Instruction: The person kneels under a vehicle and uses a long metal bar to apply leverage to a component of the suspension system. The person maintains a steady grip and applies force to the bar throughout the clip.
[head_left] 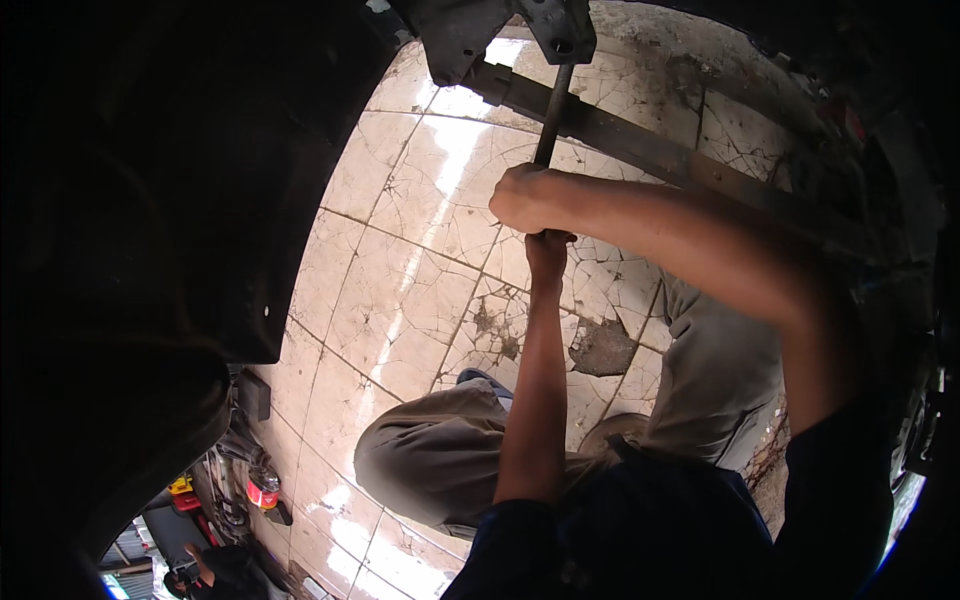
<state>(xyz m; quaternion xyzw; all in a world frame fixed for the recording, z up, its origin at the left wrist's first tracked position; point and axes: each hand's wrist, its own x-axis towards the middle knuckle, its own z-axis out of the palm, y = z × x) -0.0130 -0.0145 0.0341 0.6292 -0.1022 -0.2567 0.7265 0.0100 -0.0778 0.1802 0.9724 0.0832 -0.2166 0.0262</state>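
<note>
Right hand (522, 199) is gripping a dark bar (552, 122) | left hand (547, 252) is clasping it just below | bar is reaching a holed metal bracket (568, 24) above cracked tiled floor (425, 315)

Open air over the tiled floor (335, 270), left of the bar (554, 115)!
Dark panel (200, 190) walls the floor's left edge, metal beam (645, 149) cuts its far side, left knee (415, 450) crowds near.

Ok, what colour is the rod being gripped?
The rod looks dark grey, clearest in the head view.
</note>
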